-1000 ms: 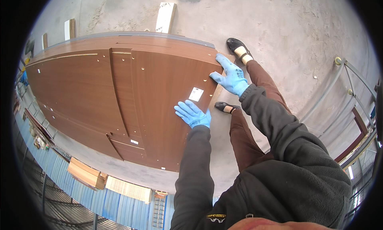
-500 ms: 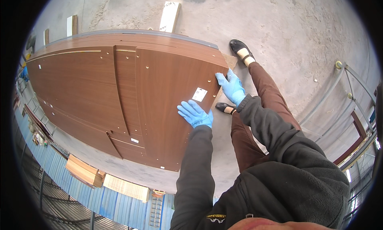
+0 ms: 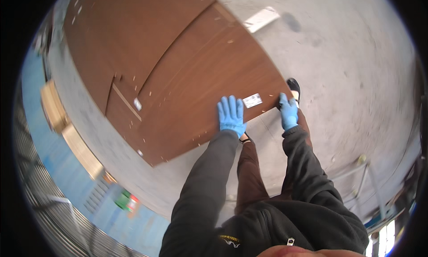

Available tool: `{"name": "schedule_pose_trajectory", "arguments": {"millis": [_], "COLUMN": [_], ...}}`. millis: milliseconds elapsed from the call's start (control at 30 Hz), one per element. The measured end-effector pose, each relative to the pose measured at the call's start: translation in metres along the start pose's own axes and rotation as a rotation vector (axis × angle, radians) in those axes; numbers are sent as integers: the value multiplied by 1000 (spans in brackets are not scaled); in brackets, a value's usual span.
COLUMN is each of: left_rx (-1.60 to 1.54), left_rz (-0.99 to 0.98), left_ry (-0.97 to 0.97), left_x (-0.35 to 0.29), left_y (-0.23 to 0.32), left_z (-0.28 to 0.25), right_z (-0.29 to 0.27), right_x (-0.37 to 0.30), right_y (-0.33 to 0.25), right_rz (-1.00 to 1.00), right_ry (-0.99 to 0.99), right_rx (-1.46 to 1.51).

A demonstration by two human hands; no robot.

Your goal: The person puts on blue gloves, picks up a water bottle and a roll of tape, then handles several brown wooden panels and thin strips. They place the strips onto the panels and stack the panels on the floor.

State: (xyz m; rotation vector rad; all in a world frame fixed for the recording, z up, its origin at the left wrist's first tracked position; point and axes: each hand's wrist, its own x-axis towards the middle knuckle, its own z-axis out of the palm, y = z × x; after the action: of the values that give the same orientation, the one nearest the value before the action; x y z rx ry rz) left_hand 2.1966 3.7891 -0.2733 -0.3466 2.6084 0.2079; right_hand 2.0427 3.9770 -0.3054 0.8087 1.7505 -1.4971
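A large brown wood-grain panel (image 3: 209, 74) lies on a stack of similar boards, its near edge facing me. My left hand (image 3: 231, 115), in a light blue glove, rests flat on top near this edge with fingers spread. At the near right corner, my right hand (image 3: 289, 113), also gloved, grips the panel; its fingertips are partly hidden at the edge. Between the hands a white label (image 3: 253, 100) is stuck to the surface. Small holes dot the panel, and smaller brown boards (image 3: 122, 101) lie on it farther left.
Past the stack's far side, a white-topped block (image 3: 261, 19) lies on the grey concrete floor (image 3: 339, 65). A metal frame with small wheels (image 3: 362, 159) stands at right. Pale board stacks (image 3: 82, 151) sit along the left, near a blue wall. My feet are close to the stack.
My view has turned, so the stack now slants up to the left. My left fingers now point away from me. The right hand stays at the panel's corner.
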Motion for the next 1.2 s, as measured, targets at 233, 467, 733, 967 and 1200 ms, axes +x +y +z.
{"name": "schedule_pose_trajectory", "arguments": {"millis": [233,467,733,967,1200], "left_rx": [-619,-1516,-1876,-1868,-2030], "left_rz": [-592,-2292,-2269,-2049,-1924], "left_ry": [642,806,1038,1027,953], "left_x": [-59,-189,-226,-241,-249], "left_y": [-23,-144,-223,-221,-224], "left_z": [-4,96,170,201,209], "right_z": [-25,64,203,210,217], "right_x": [38,-47,-149,-140,-162], "right_y": [-8,-43,56,92,86], "right_rz": [-378,-1522,-1669,-1540,-1455], "right_ry": [166,-114,-862,-806,-827], "right_rx": [-667,-1452,-1737,-1964,-2054]}}
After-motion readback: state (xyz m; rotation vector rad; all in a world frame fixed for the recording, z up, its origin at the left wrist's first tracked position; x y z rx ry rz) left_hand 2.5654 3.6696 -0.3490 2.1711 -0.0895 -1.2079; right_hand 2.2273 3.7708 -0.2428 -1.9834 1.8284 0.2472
